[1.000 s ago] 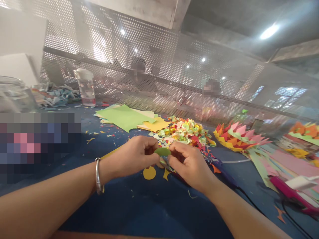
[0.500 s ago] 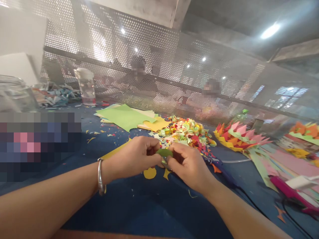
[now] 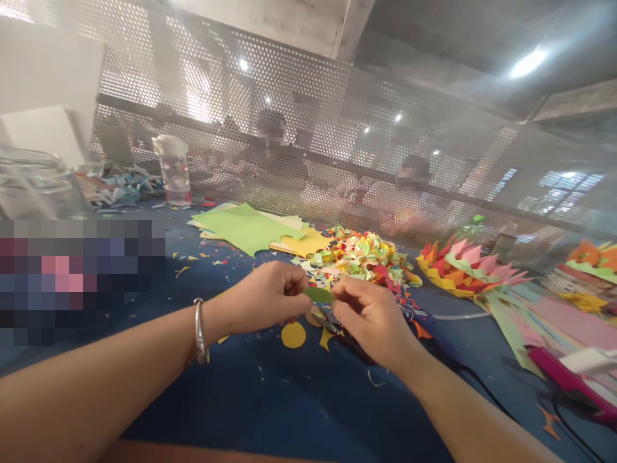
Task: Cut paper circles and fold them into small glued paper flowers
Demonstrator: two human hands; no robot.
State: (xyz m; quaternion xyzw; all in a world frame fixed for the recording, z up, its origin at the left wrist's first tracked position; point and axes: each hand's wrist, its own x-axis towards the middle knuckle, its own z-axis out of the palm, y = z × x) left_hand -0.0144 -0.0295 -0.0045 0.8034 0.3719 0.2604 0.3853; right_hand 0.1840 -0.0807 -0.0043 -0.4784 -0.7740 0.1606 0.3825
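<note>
A small green paper piece (image 3: 319,295) with a curved edge spans the gap between my two hands. My left hand (image 3: 272,292), with a silver bangle at the wrist, pinches its left end between thumb and fingers. Its right end is pinched by my right hand (image 3: 371,315). Just below lies a round yellow paper disc (image 3: 294,335), beside a yellow paper scrap (image 3: 326,339). A dark tool, possibly scissors (image 3: 354,348), lies partly hidden under my right hand. Beyond my hands is a heap of small folded coloured paper pieces (image 3: 369,251).
Green and yellow paper sheets (image 3: 250,228) lie behind my left hand. Pointed paper crafts (image 3: 465,267) stand at right, near a magenta glue gun (image 3: 571,382) with a cord. A cup (image 3: 173,170) and glass jar (image 3: 36,186) stand left. People sit behind the perforated screen (image 3: 328,148).
The green paper now looks flatter and narrower, and my hands are slightly farther apart. More of the dark tool shows beneath them. The whole view has shifted a little.
</note>
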